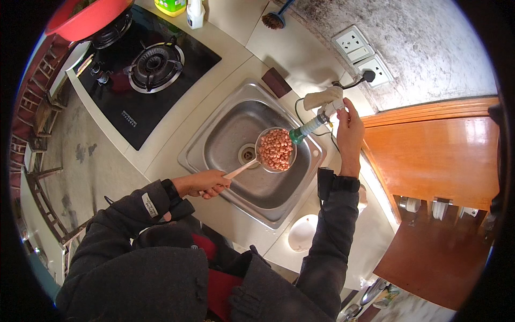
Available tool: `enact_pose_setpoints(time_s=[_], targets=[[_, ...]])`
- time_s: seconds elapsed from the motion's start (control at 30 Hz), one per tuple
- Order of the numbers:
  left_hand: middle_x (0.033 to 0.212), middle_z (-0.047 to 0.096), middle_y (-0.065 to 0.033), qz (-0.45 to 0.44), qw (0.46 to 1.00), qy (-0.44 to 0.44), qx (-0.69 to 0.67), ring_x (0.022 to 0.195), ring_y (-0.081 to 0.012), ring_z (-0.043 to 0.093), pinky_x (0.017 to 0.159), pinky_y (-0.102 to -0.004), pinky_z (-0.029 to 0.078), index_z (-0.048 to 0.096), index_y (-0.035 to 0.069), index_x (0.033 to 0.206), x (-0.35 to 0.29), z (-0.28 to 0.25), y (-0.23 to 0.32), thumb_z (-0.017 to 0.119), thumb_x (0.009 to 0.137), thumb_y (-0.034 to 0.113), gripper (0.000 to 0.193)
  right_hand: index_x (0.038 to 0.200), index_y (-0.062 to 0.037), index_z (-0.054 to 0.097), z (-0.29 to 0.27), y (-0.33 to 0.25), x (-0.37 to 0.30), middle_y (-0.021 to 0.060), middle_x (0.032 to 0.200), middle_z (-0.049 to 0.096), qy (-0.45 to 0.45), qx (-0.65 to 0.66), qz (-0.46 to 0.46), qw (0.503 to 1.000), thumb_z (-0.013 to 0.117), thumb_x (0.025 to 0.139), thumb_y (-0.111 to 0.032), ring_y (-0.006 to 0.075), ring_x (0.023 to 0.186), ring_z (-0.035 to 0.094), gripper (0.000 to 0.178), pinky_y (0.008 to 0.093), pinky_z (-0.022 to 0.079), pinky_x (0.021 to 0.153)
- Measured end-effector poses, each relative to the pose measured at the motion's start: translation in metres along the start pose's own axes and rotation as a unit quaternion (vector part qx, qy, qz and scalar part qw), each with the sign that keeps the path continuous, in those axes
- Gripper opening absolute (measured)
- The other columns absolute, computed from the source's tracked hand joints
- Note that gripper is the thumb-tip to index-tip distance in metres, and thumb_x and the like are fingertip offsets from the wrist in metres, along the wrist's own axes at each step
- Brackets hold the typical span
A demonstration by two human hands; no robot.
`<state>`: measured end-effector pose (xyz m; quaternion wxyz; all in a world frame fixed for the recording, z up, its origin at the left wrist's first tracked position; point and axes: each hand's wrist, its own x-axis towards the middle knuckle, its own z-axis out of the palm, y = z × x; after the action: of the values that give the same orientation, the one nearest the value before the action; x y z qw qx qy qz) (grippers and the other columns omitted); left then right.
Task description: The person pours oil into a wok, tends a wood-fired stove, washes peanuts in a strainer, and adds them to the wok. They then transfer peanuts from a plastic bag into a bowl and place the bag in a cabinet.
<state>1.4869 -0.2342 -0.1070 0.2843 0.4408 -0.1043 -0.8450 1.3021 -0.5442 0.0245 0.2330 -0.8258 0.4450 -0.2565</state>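
My left hand (210, 184) is closed around the pale handle of a round long-handled strainer (244, 169); whether its bowl is mesh does not show. Reddish-brown peanuts (276, 150) fill the bowl, which is held over the steel sink (228, 124), to the right of the drain. Up and to the right, my right hand (350, 129) has its fingers closed on the white top of the faucet (333, 107). From there a pale extension with a green nozzle (296, 136) slants down to the strainer's edge. I cannot make out any running water.
A black gas stove (155, 64) lies left of the sink, with a red basin (88, 21) at its far end. A dark brown block (276, 82) rests behind the sink. A white bowl (303, 233) stands by my right forearm. Wall sockets (354, 45) hold a black plug.
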Motion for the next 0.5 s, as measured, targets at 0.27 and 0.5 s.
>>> enact_pose_setpoints(time_s=[0.27, 0.5], targets=[[0.06, 0.031, 0.0086, 0.0, 1.0, -0.008, 0.0, 0.042, -0.0022, 0.026, 0.036, -0.0206, 0.02, 0.045, 0.012, 0.089, 0.002, -0.003, -0.001, 0.049, 0.098, 0.028, 0.019, 0.132, -0.0016, 0.054, 0.001, 0.012, -0.001, 0.0101, 0.106, 0.067, -0.013, 0.076, 0.008, 0.997, 0.046, 0.1, -0.012, 0.0157, 0.096, 0.063, 0.034, 0.0286, 0.049, 0.084], [0.058, 0.034, 0.0085, -0.005, 1.0, 0.012, 0.011, 0.04, -0.0008, 0.031, 0.03, -0.019, 0.027, 0.046, 0.009, 0.093, -0.004, -0.004, -0.003, 0.05, 0.098, 0.028, 0.02, 0.13, -0.0001, 0.054, 0.027, 0.08, -0.065, 0.0108, 0.117, 0.063, 0.111, 0.229, 0.132, 0.958, 0.052, 0.097, -0.009, 0.0133, 0.096, 0.061, 0.035, 0.0255, 0.051, 0.075]])
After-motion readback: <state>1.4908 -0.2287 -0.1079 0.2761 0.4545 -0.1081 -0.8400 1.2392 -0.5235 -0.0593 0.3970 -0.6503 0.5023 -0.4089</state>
